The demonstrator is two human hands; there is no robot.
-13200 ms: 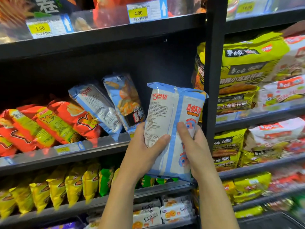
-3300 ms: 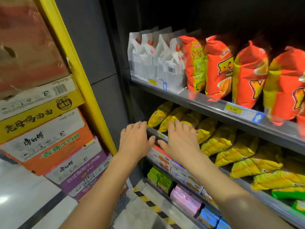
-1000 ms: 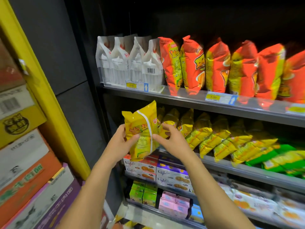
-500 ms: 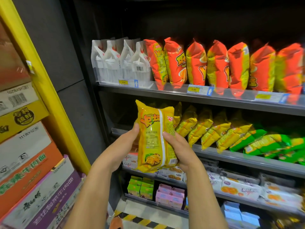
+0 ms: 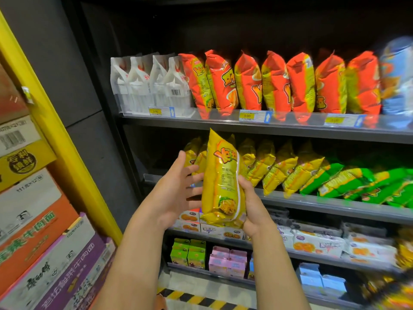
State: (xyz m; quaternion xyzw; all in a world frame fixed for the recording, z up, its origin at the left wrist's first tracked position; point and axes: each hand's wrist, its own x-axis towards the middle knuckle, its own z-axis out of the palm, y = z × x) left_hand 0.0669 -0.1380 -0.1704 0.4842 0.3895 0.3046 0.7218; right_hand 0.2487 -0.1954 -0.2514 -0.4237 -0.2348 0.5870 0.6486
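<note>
We see a person standing before a dark store rack, with one yellow snack bag (image 5: pixel 221 182) held upright in the air in front of the middle shelf (image 5: pixel 312 204), not resting on it. The right hand (image 5: pixel 254 211) grips the lower right part of this bag: its fingers (image 5: pixel 242 182) curl round the right edge and the palm supports the bottom corner. The left hand (image 5: pixel 172 195) is spread wide, the fingers straight and apart. It is at the left edge of the bag, and the thumb seems to touch it, but we cannot tell if it presses. Behind the bag, on the middle shelf, stands a row of similar yellow bags (image 5: pixel 279 166) leaning to the left, and beside them to the right lie green bags (image 5: pixel 357 182). On the upper shelf (image 5: pixel 290 128) we see white bags (image 5: pixel 147 83) at the left, then orange bags (image 5: pixel 274 83) standing close together, and a blurred blue bag (image 5: pixel 395 81) at the far right. Yellow price tags (image 5: pixel 247 116) sit on its front rim. Below the hands there are biscuit packs (image 5: pixel 317 242), small green cartons (image 5: pixel 187 251) and pink cartons (image 5: pixel 228 258). At the left, printed cardboard boxes (image 5: pixel 29 220) are stacked beside a yellow post (image 5: pixel 55 121).
</note>
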